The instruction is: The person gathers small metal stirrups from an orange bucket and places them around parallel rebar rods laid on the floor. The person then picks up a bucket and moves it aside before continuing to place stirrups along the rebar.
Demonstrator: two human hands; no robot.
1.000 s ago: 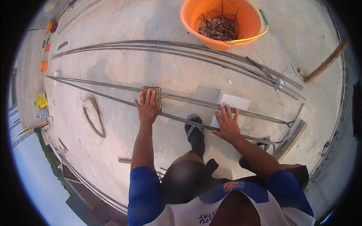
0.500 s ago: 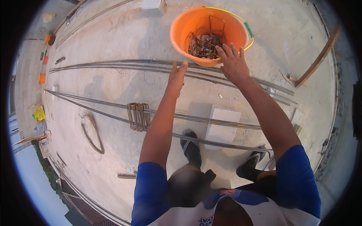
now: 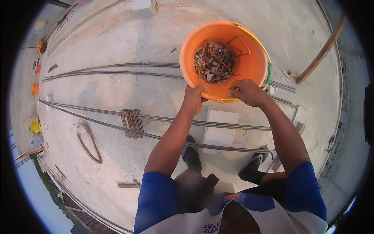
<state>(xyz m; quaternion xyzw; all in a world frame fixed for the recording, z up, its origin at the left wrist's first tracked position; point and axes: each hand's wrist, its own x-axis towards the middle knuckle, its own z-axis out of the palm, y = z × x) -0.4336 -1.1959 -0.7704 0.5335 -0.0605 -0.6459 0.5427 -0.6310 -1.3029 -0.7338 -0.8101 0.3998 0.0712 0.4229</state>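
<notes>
An orange bucket is in front of me, its mouth tipped toward me. Inside lie rusty bent wires and metal pieces among grey rubble. My left hand grips the near left of the rim, thumb on top and fingers underneath. At the near right, my right hand has its fingers curled over the rim; their undersides are hidden. The bucket's yellow wire handle, with a green grip, lies along the right side of the rim.
Long steel bars cross the concrete floor between me and the bucket. A bundle of bent rebar stirrups hangs on them. A white block sits by my feet. A wire coil lies left; a curved plank stands right.
The bucket has come nearer and tipped further toward me. My left hand has closed on its rim, and my right hand's spread fingers have curled over the near edge.
</notes>
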